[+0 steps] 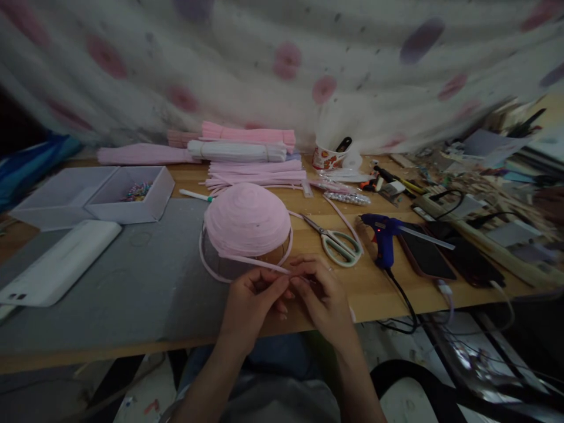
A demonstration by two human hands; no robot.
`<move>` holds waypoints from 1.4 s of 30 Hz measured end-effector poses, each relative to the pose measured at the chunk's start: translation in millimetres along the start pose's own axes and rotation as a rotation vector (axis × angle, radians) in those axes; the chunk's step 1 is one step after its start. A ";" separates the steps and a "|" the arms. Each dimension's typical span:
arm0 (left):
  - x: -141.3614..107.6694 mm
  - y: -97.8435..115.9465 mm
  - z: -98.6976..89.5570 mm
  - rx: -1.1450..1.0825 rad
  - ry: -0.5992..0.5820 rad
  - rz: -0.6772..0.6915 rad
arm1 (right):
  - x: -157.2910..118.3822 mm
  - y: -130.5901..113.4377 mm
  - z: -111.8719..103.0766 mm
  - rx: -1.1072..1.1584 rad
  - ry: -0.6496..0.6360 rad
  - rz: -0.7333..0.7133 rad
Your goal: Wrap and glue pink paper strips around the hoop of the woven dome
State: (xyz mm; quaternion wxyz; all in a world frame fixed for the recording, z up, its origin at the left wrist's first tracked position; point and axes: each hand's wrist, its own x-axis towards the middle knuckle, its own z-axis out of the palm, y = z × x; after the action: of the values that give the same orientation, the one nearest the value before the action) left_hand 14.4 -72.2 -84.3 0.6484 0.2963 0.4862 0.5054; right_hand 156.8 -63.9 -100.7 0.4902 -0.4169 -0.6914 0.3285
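A domed pink piece (247, 218), wrapped in rows of soft pink strip, rests on the table near the middle, with a thin pink ring around its lower edge. From its front edge a pink strip (255, 262) runs right to my fingers. My left hand (255, 299) pinches that strip between thumb and forefinger. Close beside it, my right hand (321, 294) has its thumb and fingers closed on the strip's end part. Scissors (337, 241) with pale green handles lie right of the dome, and a blue glue gun (385, 238) with a lit red light is farther right.
Bundles of pink and white strips (258, 170) lie at the back. White boxes (132, 197), one holding small colourful items, and a white device (59, 264) are at left. A paper cup (328, 157) stands behind. Phones (427, 252), cables and cluttered scraps fill the right.
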 end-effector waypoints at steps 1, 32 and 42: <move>0.1 0.2 0.3 0.005 -0.002 -0.002 | -0.5 0.4 -0.6 -0.006 -0.016 0.000; -0.3 -11.2 13.8 -0.002 -0.082 -0.052 | -4.8 -2.2 -9.1 -0.366 -0.023 0.094; 1.0 -29.7 22.8 0.263 -0.109 -0.072 | -10.6 10.4 -85.0 -0.590 0.779 0.251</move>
State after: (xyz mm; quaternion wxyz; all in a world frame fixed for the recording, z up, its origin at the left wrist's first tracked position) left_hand 46.5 -78.2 -102.6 0.6474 0.3878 0.5226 0.3968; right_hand 242.1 -65.0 -88.1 0.5297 -0.7093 -0.4650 -0.0047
